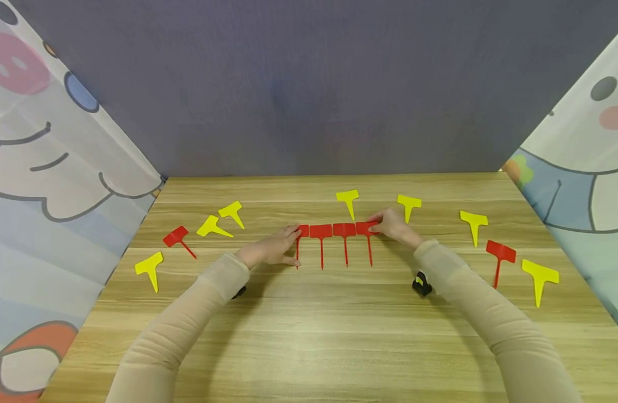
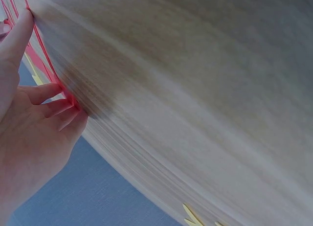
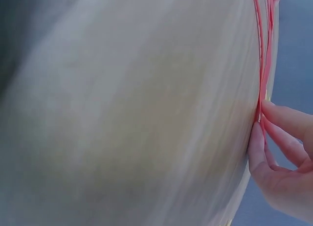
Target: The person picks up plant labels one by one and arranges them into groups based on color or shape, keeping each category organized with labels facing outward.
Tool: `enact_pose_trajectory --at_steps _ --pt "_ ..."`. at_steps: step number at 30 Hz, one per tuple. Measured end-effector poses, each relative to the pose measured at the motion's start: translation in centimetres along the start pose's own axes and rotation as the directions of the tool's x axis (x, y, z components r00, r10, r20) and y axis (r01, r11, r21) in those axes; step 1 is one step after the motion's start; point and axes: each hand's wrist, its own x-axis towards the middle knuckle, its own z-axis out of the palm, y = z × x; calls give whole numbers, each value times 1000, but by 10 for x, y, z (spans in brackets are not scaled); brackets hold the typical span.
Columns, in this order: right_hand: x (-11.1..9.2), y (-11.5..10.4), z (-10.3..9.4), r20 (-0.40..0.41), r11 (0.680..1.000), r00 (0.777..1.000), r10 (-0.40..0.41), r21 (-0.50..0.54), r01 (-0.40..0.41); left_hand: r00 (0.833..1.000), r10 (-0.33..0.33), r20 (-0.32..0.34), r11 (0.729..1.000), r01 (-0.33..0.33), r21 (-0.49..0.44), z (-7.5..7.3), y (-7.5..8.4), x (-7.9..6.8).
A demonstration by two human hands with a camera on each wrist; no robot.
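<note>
Several red T-shaped plant labels stand side by side in a row on the wooden table, their stakes toward me. My left hand (image 1: 274, 247) is at the row's left end. Its fingertips touch the head of the leftmost red plant label (image 1: 304, 230), partly covering it, while the spread thumb rests at the stake's tip. At the other end, my right hand (image 1: 395, 228) pinches the right edge of the rightmost red plant label (image 1: 364, 228). Between them lie two more, a left-middle label (image 1: 321, 231) and a right-middle label (image 1: 344, 230). The right wrist view shows thumb and fingers (image 3: 281, 119) close together on red plastic.
Loose yellow labels lie behind the row, including one yellow label (image 1: 348, 197), and toward both sides. Single red labels lie at the left (image 1: 175, 236) and right (image 1: 501, 252). A small black object (image 1: 421, 284) is beside the right forearm. A dark panel (image 1: 309, 89) borders the table's back.
</note>
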Motion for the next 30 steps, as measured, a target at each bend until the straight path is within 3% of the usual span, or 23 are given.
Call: enact_pose_trajectory --at_steps 16,30 --pt "0 0 0 14 993 994 -112 -40 113 1000 9 -12 1000 -9 -12 -3 4 -4" --pt "-6 -2 -1 7 993 994 -113 -39 113 1000 16 -14 1000 -16 -1 -3 4 -3"
